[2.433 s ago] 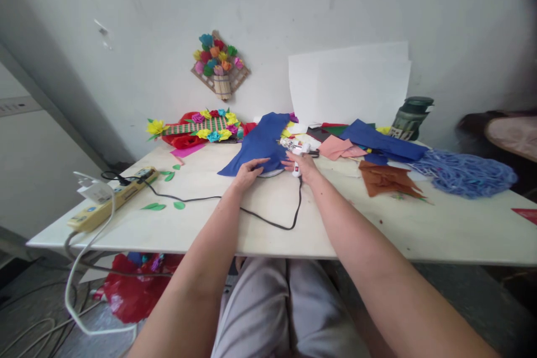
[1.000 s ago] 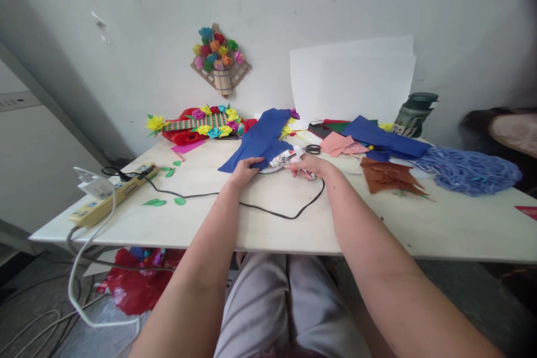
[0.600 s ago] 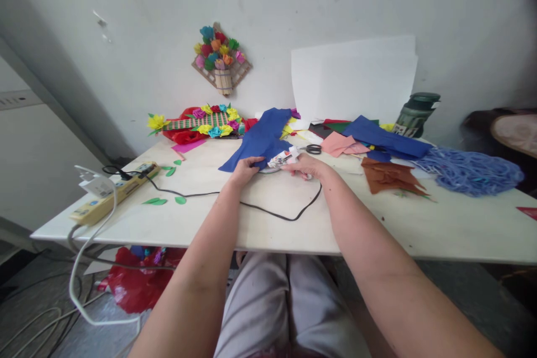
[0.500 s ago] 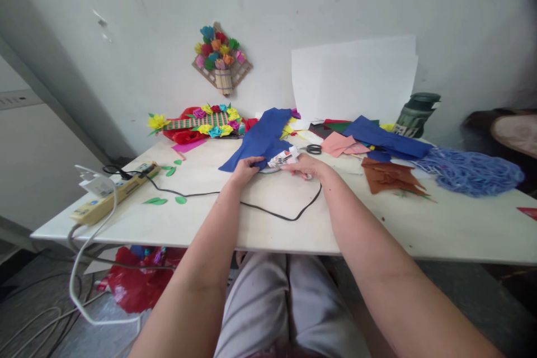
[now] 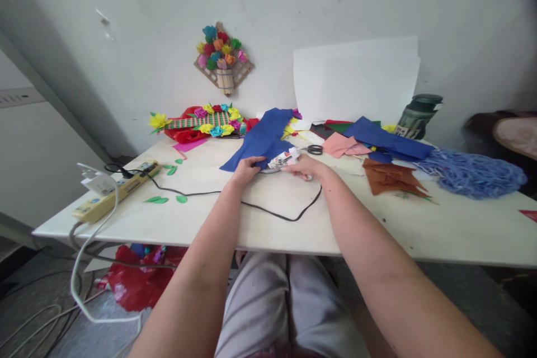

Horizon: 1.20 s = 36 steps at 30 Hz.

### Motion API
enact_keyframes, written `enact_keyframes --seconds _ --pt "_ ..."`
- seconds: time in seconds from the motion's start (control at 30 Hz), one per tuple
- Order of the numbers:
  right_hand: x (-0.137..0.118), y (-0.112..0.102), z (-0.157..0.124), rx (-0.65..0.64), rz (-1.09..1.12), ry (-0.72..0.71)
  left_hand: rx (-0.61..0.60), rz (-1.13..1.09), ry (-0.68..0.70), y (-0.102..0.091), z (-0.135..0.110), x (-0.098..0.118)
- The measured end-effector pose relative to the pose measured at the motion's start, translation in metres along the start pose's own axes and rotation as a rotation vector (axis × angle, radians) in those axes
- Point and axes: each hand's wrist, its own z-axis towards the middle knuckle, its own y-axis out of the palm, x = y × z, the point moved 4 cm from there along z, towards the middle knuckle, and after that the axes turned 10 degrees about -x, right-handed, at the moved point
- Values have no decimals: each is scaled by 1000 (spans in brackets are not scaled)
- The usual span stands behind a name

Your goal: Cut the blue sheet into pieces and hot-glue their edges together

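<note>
My right hand (image 5: 304, 166) is wrapped round a white hot glue gun (image 5: 281, 160) with a coloured print. Its black cord (image 5: 289, 218) loops across the table back to a power strip. The gun's tip points left, over the near edge of a large blue paper sheet (image 5: 266, 133). At that edge my left hand (image 5: 248, 169) pinches the sheet, thumb and fingers together. A thin greyish curved edge (image 5: 271, 170) shows below the gun, between both hands; what it belongs to is hidden. Just beyond my right hand lie black-handled scissors (image 5: 314, 149).
On the left stand a cream power strip (image 5: 100, 204) with a white charger, and green paper leaves (image 5: 156, 200). Behind is a flower-trimmed woven piece (image 5: 201, 122). To the right are pink paper (image 5: 344, 145), brown paper (image 5: 390, 176), blue stringy material (image 5: 478, 173) and a green bottle (image 5: 417, 117).
The view has shifted very slightly. Both hands, the glue gun and the blue sheet stay in practically the same place.
</note>
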Motion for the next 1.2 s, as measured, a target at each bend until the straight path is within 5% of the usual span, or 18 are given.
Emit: enact_keyframes --seconds 1.2 --pt "10 -14 -5 -28 19 51 -7 -11 41 0 3 -7"
